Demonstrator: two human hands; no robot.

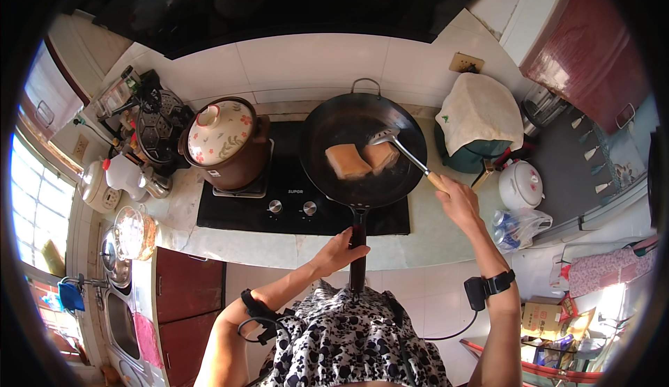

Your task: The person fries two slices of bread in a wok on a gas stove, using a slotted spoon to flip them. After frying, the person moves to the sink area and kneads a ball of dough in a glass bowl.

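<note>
My left hand (339, 254) grips the dark handle (358, 230) of a black wok (334, 120), which sits over the right side of the stove. My right hand (459, 200) is shut on the wooden grip of a slotted metal spatula (410, 157). Two thick slabs of pale meat, probably pork, lie in the wok. The left slab (347, 161) is whole in view. The spatula's head rests at the upper edge of the right slab (380, 156) and covers part of it.
A lidded brown clay pot (222, 146) stands on the left of the black gas stove (251, 220). To the right, a cloth (478, 110) covers a green container (468, 157), near a white lidded pot (521, 183) and bagged cans (515, 230). A glass bowl (135, 230) sits left, near the sink (123, 321).
</note>
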